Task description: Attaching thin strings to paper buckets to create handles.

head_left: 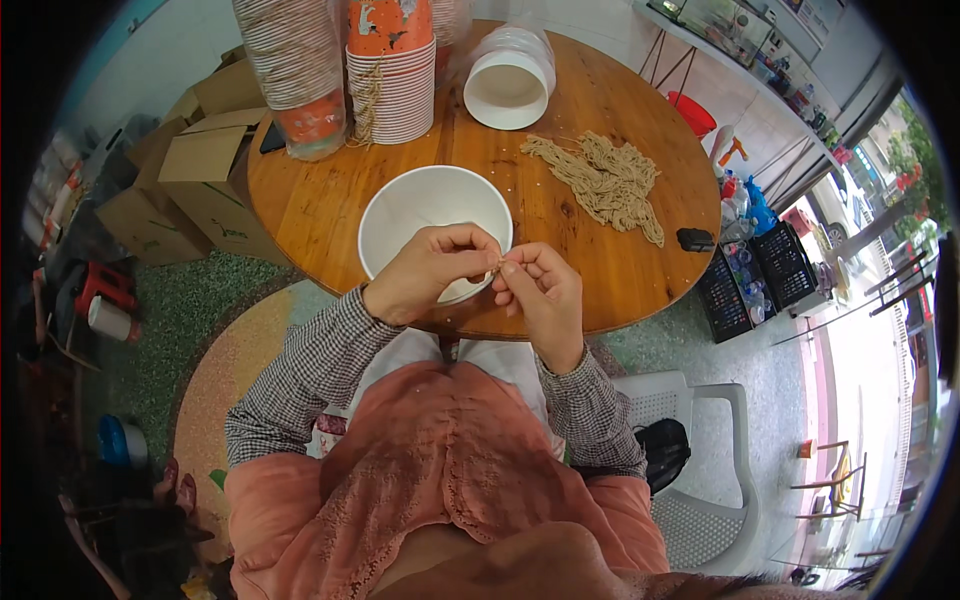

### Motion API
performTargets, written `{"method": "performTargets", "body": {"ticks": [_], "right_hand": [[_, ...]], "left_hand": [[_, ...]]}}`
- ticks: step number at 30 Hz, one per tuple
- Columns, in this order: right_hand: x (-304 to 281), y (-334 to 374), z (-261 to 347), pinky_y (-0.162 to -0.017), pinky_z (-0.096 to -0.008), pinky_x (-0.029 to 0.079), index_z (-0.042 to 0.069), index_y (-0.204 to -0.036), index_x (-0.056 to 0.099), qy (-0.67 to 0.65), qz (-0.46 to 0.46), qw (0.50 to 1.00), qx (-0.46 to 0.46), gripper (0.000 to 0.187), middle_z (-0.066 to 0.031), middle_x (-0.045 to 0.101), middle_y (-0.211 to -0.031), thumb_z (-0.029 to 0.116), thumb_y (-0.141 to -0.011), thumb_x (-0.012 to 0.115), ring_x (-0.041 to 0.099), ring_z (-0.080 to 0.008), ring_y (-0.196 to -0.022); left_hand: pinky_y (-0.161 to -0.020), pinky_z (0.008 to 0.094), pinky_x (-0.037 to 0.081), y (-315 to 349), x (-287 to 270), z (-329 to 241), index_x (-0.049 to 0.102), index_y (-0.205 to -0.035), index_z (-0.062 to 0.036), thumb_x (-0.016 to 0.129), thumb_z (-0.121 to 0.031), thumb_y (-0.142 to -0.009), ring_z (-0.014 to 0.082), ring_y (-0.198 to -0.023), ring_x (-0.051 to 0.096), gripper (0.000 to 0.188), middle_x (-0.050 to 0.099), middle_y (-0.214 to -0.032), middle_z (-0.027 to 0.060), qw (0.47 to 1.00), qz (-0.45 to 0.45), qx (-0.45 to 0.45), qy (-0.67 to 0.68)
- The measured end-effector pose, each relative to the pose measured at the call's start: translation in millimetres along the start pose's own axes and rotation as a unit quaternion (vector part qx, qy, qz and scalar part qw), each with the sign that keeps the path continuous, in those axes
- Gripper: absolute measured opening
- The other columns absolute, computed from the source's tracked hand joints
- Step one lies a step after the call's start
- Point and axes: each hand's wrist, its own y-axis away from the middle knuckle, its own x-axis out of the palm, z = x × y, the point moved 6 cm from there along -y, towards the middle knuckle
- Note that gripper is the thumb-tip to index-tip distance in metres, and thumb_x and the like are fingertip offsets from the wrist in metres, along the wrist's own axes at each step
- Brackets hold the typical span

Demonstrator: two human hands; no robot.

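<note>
A white paper bucket stands with its mouth up at the table's near edge, in front of me. Over its near right rim, my left hand and my right hand meet with fingertips pinched together. Whatever they pinch is too small to make out; it may be a bit of tan cord. A loose heap of tan cord lies on the table to the right of the bucket. More cord strands hang down the side of a stack of upturned buckets behind it.
The round wooden table also holds a plastic-wrapped bucket stack, a bucket on its side and a small black object. Cardboard boxes stand left, black crates right. A white plastic chair is beside me.
</note>
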Motion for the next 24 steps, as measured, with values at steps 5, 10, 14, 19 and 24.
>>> {"method": "performTargets", "body": {"ticks": [5,10,14,19,24], "right_hand": [[2,-2,-11,-0.049,-0.0176,0.042,0.003,-0.096,0.056,-0.095,0.038,0.994,0.047,0.008,-0.0035,0.062,-0.077,0.010,-0.092,0.055,0.056,-0.0072,-0.060],[3,-4,-13,-0.047,-0.0178,0.041,0.003,-0.093,0.056,-0.125,0.048,0.990,0.054,0.009,-0.0043,0.062,-0.075,0.012,-0.092,0.055,0.054,-0.0073,-0.055],[1,-5,-14,-0.047,-0.0171,0.040,0.003,-0.093,0.056,-0.086,0.019,0.995,0.038,0.008,-0.0034,0.061,-0.074,0.011,-0.093,0.054,0.054,-0.0064,-0.055],[6,-4,-11,-0.046,-0.0173,0.039,0.003,-0.092,0.056,-0.189,0.053,0.976,0.091,0.007,-0.0034,0.061,-0.073,0.010,-0.092,0.055,0.052,-0.0060,-0.053],[3,-7,-6,-0.048,-0.0173,0.041,0.001,-0.092,0.056,-0.091,0.006,0.995,0.027,0.007,-0.0050,0.063,-0.075,0.008,-0.092,0.055,0.055,-0.0060,-0.056]], "left_hand": [[-0.071,0.0186,0.042,3,2,19,0.062,-0.094,-0.0026,0.060,-0.015,-0.090,0.0053,-0.078,0.050,0.013,0.057,-0.084,-0.0026,0.979,0.027,-0.091,0.182],[-0.069,0.0186,0.042,0,1,12,0.063,-0.095,-0.0019,0.060,-0.016,-0.090,0.0053,-0.077,0.050,0.015,0.059,-0.085,-0.0015,0.992,0.007,-0.065,0.107],[-0.068,0.0205,0.041,-1,0,-3,0.060,-0.088,-0.0045,0.058,-0.014,-0.090,0.0060,-0.073,0.048,0.010,0.054,-0.081,-0.0039,0.996,-0.012,-0.006,-0.090],[-0.065,0.0185,0.043,0,1,4,0.063,-0.094,-0.0007,0.060,-0.013,-0.089,0.0046,-0.071,0.050,0.014,0.058,-0.083,-0.0024,0.986,0.001,-0.103,0.132],[-0.064,0.0170,0.043,-1,3,8,0.064,-0.094,-0.0018,0.059,-0.014,-0.090,0.0037,-0.068,0.049,0.014,0.058,-0.078,-0.0026,0.978,0.007,-0.118,0.170]]}}
